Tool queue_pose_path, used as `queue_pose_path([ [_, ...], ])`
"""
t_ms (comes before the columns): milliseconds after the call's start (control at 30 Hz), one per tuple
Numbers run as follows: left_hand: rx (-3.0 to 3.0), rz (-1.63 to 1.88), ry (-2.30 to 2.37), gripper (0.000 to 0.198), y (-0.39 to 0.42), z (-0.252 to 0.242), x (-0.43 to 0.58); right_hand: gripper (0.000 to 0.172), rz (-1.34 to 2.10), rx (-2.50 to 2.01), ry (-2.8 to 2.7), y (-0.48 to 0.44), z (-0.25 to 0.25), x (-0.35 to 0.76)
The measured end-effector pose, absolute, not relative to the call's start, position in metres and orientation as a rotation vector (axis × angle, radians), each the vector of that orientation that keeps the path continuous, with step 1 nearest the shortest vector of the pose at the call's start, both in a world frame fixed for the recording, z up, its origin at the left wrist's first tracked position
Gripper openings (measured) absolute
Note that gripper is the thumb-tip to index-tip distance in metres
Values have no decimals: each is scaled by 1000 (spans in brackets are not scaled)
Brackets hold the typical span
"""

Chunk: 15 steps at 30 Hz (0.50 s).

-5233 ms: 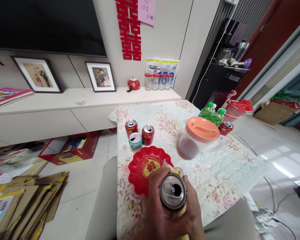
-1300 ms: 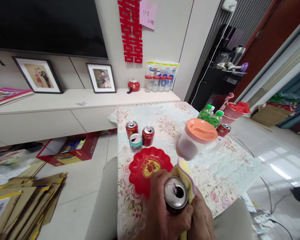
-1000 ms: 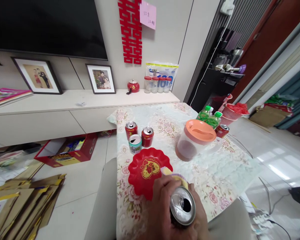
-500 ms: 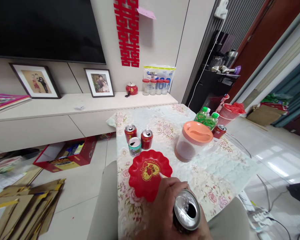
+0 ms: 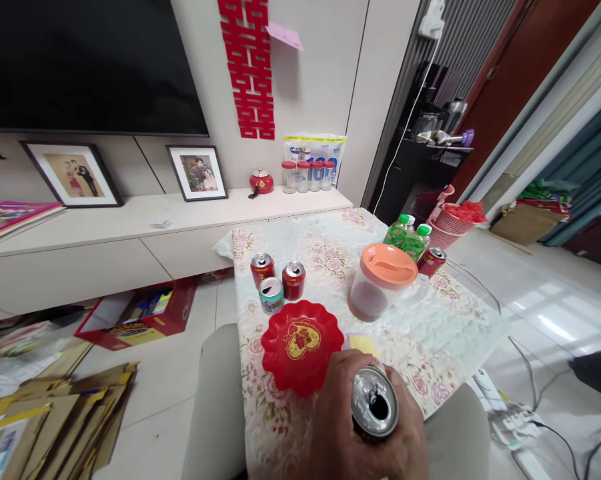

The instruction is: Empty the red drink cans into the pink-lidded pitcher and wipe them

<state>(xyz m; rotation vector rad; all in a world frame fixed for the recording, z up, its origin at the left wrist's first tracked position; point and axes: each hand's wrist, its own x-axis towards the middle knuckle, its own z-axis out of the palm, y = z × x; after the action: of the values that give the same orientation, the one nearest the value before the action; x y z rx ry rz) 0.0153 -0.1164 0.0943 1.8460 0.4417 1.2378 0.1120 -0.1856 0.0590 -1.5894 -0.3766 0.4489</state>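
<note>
Near the lower middle, both of my hands close round an opened drink can (image 5: 375, 403), its silver top facing up. My left hand (image 5: 331, 417) wraps its left side, and my right hand (image 5: 407, 430) is on its right side. Just beyond the fingers shows a yellow piece with a purplish edge (image 5: 364, 344), perhaps paper or cloth; whether a hand holds it is unclear. A red scalloped plate (image 5: 280, 353) with gold heart decoration lies left of my hands. Behind the plate stand two red cans (image 5: 293, 281) and a shorter turquoise can (image 5: 271, 295), all opened.
A clear tub with an orange lid (image 5: 387, 265) stands on the flowered tablecloth (image 5: 325, 257). Green-capped bottles (image 5: 414, 241) and another red can (image 5: 432, 263) are behind it. Flattened cardboard (image 5: 65, 427) and a red box (image 5: 145, 313) lie on the floor at left.
The yellow piece has come into view beyond the hands, where a pale pointed tip showed before. The can stays held between both hands; the view has shifted slightly.
</note>
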Motion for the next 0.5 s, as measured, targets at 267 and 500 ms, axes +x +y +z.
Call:
queue_pose_path([
  [267, 1852, 1286, 429, 51, -112, 99, 17, 69, 507, -1468, -229, -190, 99, 86],
  [500, 1822, 1211, 515, 56, -106, 96, 13, 70, 503, -1384, -416, -183, 80, 85],
])
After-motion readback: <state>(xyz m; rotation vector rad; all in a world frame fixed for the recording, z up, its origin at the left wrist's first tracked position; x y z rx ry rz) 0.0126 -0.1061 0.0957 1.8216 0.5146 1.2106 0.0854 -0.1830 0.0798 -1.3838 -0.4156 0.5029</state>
